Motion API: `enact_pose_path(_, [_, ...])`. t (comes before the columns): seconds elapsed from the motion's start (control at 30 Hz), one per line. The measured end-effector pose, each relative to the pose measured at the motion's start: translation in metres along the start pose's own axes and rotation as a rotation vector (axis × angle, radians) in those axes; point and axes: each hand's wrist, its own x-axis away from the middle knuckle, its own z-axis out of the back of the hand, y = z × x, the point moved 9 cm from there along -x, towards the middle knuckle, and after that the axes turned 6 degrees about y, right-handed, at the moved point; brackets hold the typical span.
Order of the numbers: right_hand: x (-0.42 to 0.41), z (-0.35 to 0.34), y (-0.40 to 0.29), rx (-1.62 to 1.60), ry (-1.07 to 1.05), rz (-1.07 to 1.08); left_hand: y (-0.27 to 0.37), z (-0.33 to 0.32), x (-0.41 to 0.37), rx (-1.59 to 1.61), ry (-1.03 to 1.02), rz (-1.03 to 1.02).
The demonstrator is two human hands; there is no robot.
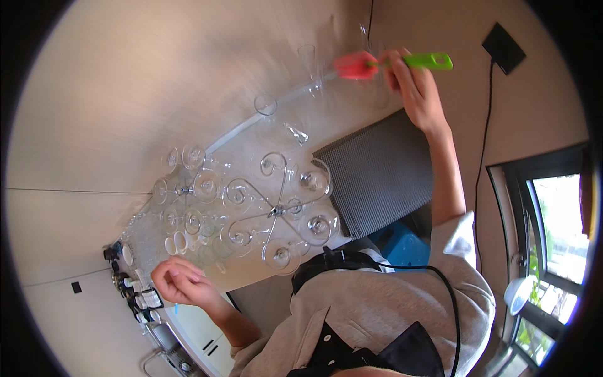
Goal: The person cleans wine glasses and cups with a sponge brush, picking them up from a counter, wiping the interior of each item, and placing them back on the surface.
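My right hand (414,89), raised at the upper right, grips a tool with a green handle (431,61) and a soft-looking red head (356,65). Motion blurs the head, so its exact kind is unclear. Close to it stand a tall clear glass (307,56) and other faint glassware against the wall. My left hand (181,282) is held at the lower left with its fingers curled in and nothing visible in them. Beyond it are white cups (180,241). In the middle, a metal stand with curled arms (276,211) carries several stemmed glasses (316,225).
A second glass stand (184,190) is farther left. Dark mesh matting (377,174) covers part of the counter. Below it sits a blue plastic stool (405,247). A black cable (485,136) runs down the right wall beside a window (556,226). A coffee machine (172,348) stands at lower left.
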Motion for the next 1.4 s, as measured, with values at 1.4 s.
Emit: enact_pose_path(1.4, [-0.185,-0.161,0.098,0.153,-0.507,0.005,0.019,-0.041,0.051,-0.123,0.183,0.132])
